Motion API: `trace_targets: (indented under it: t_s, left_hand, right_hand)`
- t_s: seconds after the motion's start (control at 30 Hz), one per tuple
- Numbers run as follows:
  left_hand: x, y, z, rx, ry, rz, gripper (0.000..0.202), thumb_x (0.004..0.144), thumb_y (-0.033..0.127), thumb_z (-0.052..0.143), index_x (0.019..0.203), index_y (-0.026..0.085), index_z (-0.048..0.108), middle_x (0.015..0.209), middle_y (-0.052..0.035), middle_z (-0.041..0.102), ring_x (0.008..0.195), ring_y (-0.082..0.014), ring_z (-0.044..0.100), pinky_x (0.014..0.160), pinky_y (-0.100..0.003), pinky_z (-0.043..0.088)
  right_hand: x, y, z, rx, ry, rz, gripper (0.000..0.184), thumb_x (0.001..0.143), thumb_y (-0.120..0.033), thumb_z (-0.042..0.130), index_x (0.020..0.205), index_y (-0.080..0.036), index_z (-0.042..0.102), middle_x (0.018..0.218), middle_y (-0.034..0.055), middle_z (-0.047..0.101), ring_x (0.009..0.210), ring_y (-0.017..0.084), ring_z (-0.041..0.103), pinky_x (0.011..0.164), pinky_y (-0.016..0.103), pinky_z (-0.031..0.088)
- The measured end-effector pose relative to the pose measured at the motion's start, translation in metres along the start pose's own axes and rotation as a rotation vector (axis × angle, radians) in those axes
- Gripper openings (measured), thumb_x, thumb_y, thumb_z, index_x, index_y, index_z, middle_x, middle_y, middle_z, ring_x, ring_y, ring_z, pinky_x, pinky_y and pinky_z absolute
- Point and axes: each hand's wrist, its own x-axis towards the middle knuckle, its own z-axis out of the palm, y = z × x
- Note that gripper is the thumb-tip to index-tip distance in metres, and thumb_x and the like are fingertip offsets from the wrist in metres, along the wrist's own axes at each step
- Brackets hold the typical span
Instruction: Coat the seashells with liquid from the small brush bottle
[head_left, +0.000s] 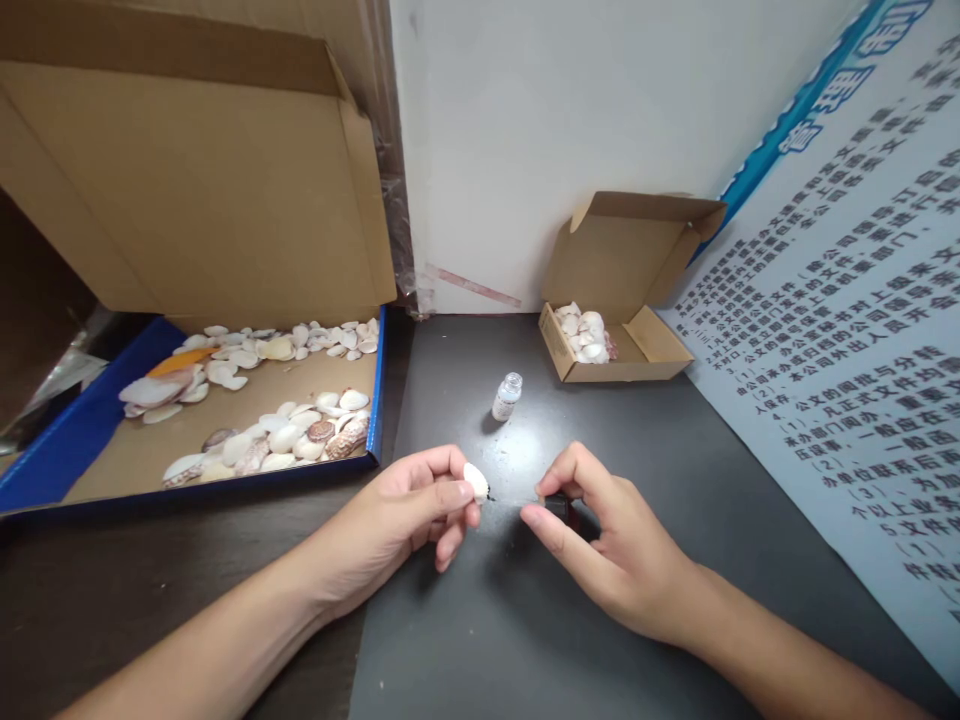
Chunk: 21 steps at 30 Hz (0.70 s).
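White shell (475, 483): held up between the two hands, above the near middle of the desk (450, 650), short of the small clear bottle (507, 397).
Left hand (424, 506): the grip is closed on the shell, which is pinched at its edge by thumb and fingertips, with the other fingers curled beneath. A slip could be caused by so small a contact on a smooth, curved surface.
Right hand (606, 540): the grip is closed on a small dark piece (556, 503), partly hidden by the fingers; what it is cannot be told for certain. If it were brought in too fast or off line, the shell could be nudged out of the opposite pinch.
Dark mark (490, 492): seen at the shell's right edge; its nature is too small to be made out. If it is wet, fingertips could be smeared by a shifted hold.
Clear bottle: stood upright and apparently uncapped just beyond the hands. Its narrow base could be tipped by a knuckle during a forward reach, and any contents spilled on the desk.
Blue-sided box (381, 385): opened at the left, with loose shells (285, 435) spread inside; a dropped shell could be chipped.
Small carton (600, 372): opened at the far right, with pale shells (587, 335) heaped at its left end.
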Motion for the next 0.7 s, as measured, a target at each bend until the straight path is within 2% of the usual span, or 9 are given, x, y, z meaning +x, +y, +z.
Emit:
trace_targets:
  t_s: [0.3, 0.53, 0.7]
  left_hand:
    - [0.0007, -0.0011, -0.0014, 0.097, 0.022, 0.050, 0.027, 0.086, 0.038, 0.066, 0.080, 0.014, 0.055, 0.077, 0.0000, 0.062, 0.046, -0.0039, 0.048, 0.046, -0.018, 0.035]
    - [0.0014, -0.0027, -0.0010, 0.203, 0.059, 0.070, 0.031, 0.084, 0.042, 0.068, 0.078, 0.015, 0.054, 0.071, 0.0015, 0.059, 0.045, -0.0025, 0.040, 0.046, -0.019, 0.025]
    - [0.0002, -0.0008, 0.0000, 0.181, 0.061, 0.063, 0.030, 0.085, 0.042, 0.067, 0.077, 0.015, 0.054, 0.072, 0.0003, 0.061, 0.046, -0.0030, 0.038, 0.047, -0.019, 0.024]
  right_hand:
    - [0.0008, 0.0014, 0.0000, -0.065, 0.015, -0.002, 0.013, 0.093, -0.026, 0.055, 0.090, -0.022, 0.044, 0.062, -0.0047, 0.049, 0.051, 0.011, 0.046, 0.047, 0.023, 0.035]
    - [-0.0035, 0.0070, 0.0032, 0.016, 0.175, -0.165, 0.016, 0.092, -0.021, 0.058, 0.095, -0.024, 0.043, 0.075, -0.0023, 0.053, 0.062, 0.012, 0.054, 0.056, 0.023, 0.046]
    - [-0.0035, 0.0073, 0.0024, 0.041, 0.172, -0.187, 0.016, 0.093, -0.020, 0.057, 0.096, -0.025, 0.043, 0.078, -0.0026, 0.052, 0.063, 0.011, 0.054, 0.058, 0.023, 0.047]
